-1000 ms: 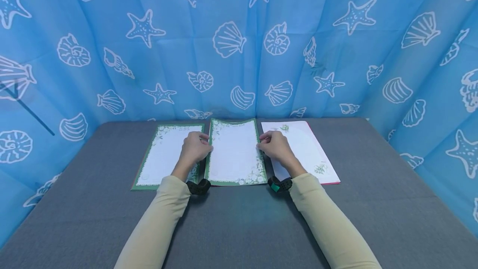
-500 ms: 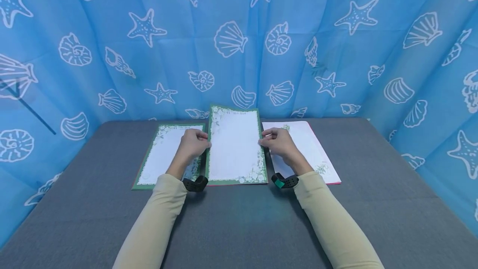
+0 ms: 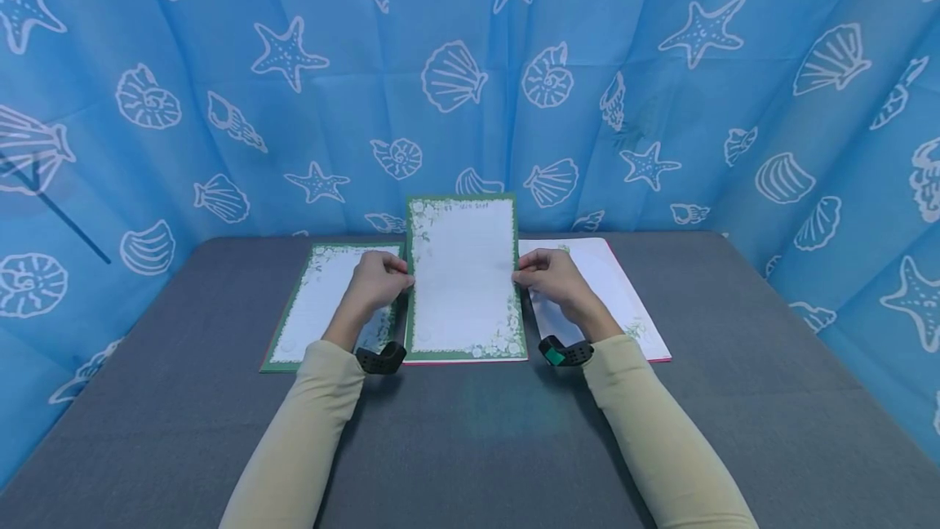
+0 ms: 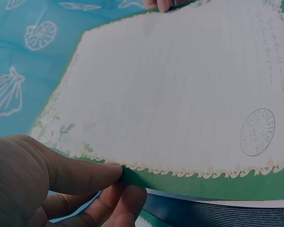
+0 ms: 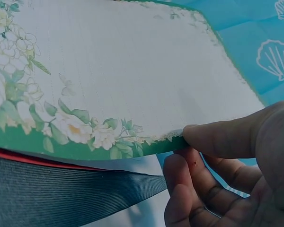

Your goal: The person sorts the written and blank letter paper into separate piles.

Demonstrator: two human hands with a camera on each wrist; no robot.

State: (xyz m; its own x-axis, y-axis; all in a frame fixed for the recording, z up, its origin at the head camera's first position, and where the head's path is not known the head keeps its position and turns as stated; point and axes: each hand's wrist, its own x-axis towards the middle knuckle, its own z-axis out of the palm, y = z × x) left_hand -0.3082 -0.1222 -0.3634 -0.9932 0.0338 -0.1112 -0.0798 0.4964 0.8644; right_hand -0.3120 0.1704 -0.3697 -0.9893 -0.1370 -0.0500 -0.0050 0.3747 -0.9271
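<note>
Green-bordered paper (image 4: 175,90) shows its postmark (image 4: 258,132) only in the left wrist view.

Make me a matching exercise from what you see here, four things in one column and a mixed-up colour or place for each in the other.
1. Curtain
2. Middle sheet
3. Tabletop
4. Sleeves

A. Plain dark grey
B. Cream
C. Blue with white shells and starfish
D. Held at its side edges by the left hand and right hand

Pairs: 1-C, 2-D, 3-A, 4-B
</note>
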